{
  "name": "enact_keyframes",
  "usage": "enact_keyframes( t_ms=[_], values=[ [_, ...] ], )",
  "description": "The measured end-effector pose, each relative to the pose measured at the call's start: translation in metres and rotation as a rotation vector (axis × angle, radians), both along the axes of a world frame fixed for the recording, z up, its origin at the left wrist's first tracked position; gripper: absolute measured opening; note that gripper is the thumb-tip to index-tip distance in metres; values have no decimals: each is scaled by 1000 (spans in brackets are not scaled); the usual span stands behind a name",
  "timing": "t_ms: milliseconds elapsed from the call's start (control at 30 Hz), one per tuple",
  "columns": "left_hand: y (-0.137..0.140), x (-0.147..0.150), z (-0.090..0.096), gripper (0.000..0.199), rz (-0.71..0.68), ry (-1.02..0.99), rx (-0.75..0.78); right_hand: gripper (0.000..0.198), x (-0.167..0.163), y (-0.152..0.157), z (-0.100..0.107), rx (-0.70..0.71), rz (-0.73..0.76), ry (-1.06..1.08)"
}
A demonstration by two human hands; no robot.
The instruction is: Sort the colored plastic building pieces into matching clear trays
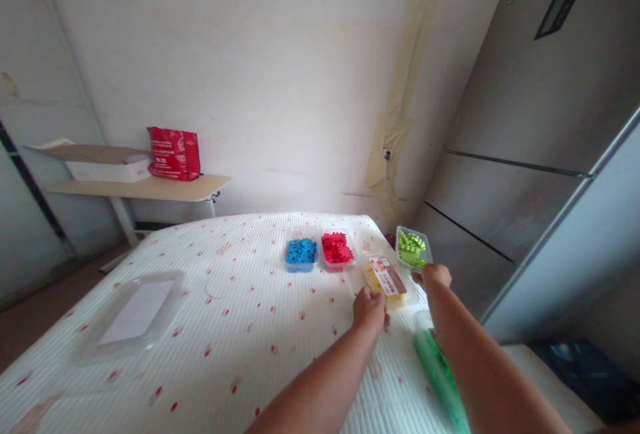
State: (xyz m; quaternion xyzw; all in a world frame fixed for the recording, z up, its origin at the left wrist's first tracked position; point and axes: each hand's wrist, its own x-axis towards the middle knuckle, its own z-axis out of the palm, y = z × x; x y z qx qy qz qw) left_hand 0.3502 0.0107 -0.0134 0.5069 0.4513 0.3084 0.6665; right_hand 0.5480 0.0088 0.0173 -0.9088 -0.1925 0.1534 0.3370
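My left hand (pixel 370 311) has its fingers curled at the near left corner of a clear plastic box of yellow pieces (pixel 371 281), which has a brown and white label on top. Farther right, my right hand (pixel 434 275) grips the near edge of an uncovered clear box of light green pieces (pixel 413 249), tilted at the table's right edge. Its fingertips are partly hidden. Left of the yellow box stand a clear box of red toothed pieces (pixel 337 251) and a clear box of blue pieces (pixel 301 254).
A long green plastic-wrapped package (pixel 440 374) lies under my right forearm. A clear tray with white paper (pixel 137 312) rests on the left of the spotted tablecloth (pixel 240 327). Behind are a side table (pixel 175 189) with a red bag (pixel 174 154), and a grey refrigerator (pixel 530 107) at right.
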Motion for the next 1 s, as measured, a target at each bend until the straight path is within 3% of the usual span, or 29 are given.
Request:
enact_keyframes(
  t_ms=[167,333,467,600,733,867,1000],
  values=[
    [1,6,4,9,-62,2,-34,23,-16,-2,9,-17,-146,-33],
    [3,8,7,15,-118,-1,-55,19,-23,-5,17,-1,-192,-51],
    [3,-9,5,26,-147,-11,-29,20,-24,-3,34,57,-172,-68],
    [8,-50,6,31,-140,-58,27,25,-39,8,58,190,2,-26],
    [24,-101,18,45,-23,-185,96,22,-80,13,73,272,239,90],
    [30,-134,33,73,75,-333,-16,16,-142,3,68,265,442,202],
    [21,-151,38,70,108,-372,-33,17,-200,-16,51,202,686,260]
  ],
)
